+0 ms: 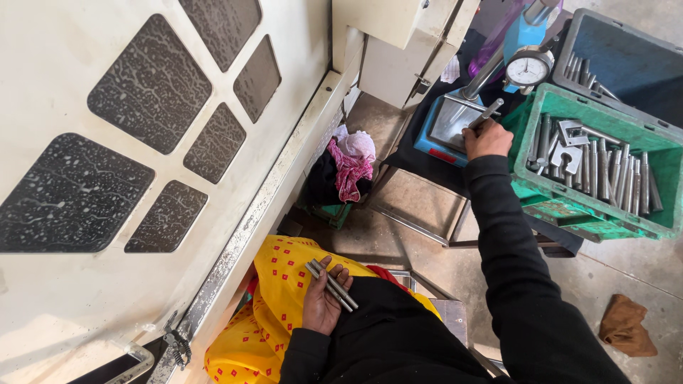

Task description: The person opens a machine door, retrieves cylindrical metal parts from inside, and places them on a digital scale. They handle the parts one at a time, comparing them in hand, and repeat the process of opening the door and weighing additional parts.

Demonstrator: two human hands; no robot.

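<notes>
My left hand [322, 302] rests against my body over yellow patterned cloth, fingers curled around two or three thin metal rods [331, 285]. My right hand [488, 139] reaches forward in a black sleeve and holds one metal rod [486, 113] on the flat plate of a blue gauge stand [447, 126]. A round dial gauge [528, 69] hangs on the stand's post just above and right of that hand.
A green crate [596, 219] with several metal rods and brackets stands right of my right hand, a dark bin [626, 60] behind it. A cream machine door with dark windows [153, 89] fills the left. Pink cloth [350, 160] and a brown rag [626, 326] lie low.
</notes>
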